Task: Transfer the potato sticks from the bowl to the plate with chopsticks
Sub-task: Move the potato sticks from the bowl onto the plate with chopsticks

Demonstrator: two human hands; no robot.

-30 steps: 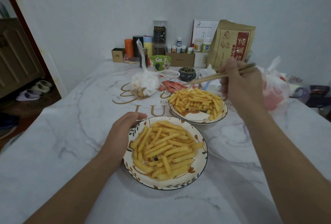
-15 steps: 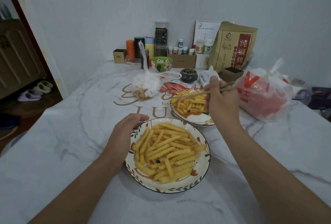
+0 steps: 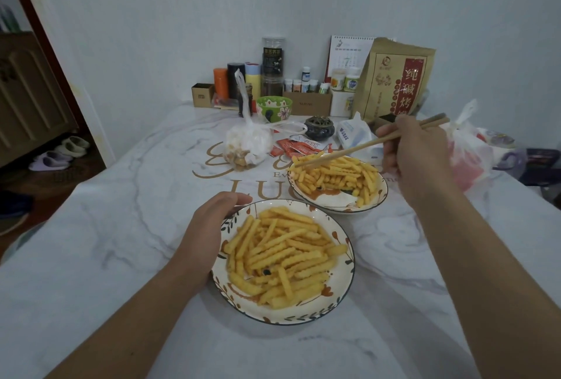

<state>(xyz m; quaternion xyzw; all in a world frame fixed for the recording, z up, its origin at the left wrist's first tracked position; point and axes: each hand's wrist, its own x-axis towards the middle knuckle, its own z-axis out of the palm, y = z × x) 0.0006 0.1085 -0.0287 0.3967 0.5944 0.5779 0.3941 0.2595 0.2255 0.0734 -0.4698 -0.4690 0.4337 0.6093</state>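
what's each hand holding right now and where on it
Right hand grips the chopsticks near their upper ends. Left hand holds the near dish by its left rim.

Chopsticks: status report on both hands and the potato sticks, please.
Right hand grips chopsticks, tips at far dish. Left hand holds near dish rim. Potato sticks in both. Nothing blocking.
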